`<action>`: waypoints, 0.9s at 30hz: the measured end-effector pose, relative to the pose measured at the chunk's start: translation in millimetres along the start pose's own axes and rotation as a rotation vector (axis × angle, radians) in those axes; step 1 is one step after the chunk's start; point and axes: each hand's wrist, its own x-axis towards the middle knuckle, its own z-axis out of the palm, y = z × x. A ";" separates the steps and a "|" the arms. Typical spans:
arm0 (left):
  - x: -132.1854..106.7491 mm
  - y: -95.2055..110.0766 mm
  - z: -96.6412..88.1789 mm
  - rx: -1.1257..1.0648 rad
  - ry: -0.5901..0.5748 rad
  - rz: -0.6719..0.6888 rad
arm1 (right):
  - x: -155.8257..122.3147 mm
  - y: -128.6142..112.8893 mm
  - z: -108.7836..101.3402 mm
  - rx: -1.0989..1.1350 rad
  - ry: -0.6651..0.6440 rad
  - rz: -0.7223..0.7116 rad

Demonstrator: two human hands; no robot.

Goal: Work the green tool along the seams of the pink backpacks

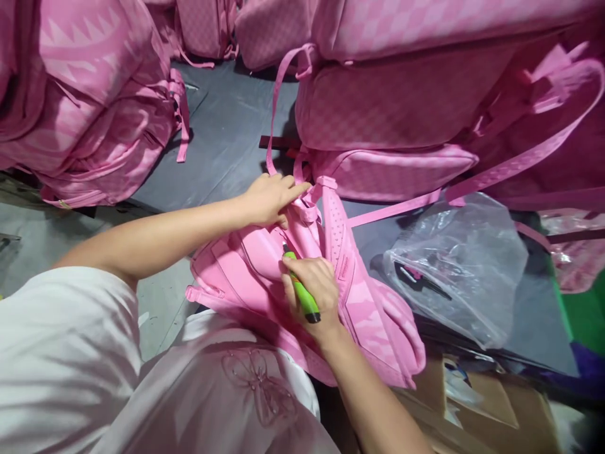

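A pink backpack [368, 302] lies on my lap and the dark table, its back panel and straps facing up. My left hand [271, 198] is closed on the top of the backpack near its handle and straps, with the forefinger stretched out. My right hand [314, 284] grips a green tool with a black end [302, 293], like a small cutter or marker. Its tip touches the pink back panel just below my left hand.
Stacks of pink backpacks [401, 107] fill the back and right, and more [89, 101] are piled at the left. A crumpled clear plastic bag [463, 265] lies to the right. A cardboard box [491, 403] sits at lower right. Dark table surface [227, 139] shows between the piles.
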 end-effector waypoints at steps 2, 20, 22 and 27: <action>-0.8 2.1 3.1 0.060 0.070 0.109 | -1.1 12.7 -5.5 0.067 -0.019 0.022; 10.5 32.3 17.8 0.145 0.038 0.141 | 32.2 50.6 -52.9 0.134 -0.433 0.308; 11.0 32.5 16.9 0.126 0.024 0.124 | 42.6 51.1 -56.5 0.143 -0.513 0.313; 14.6 35.1 15.0 0.109 -0.013 0.057 | 54.2 49.9 -49.0 -0.048 -0.615 0.235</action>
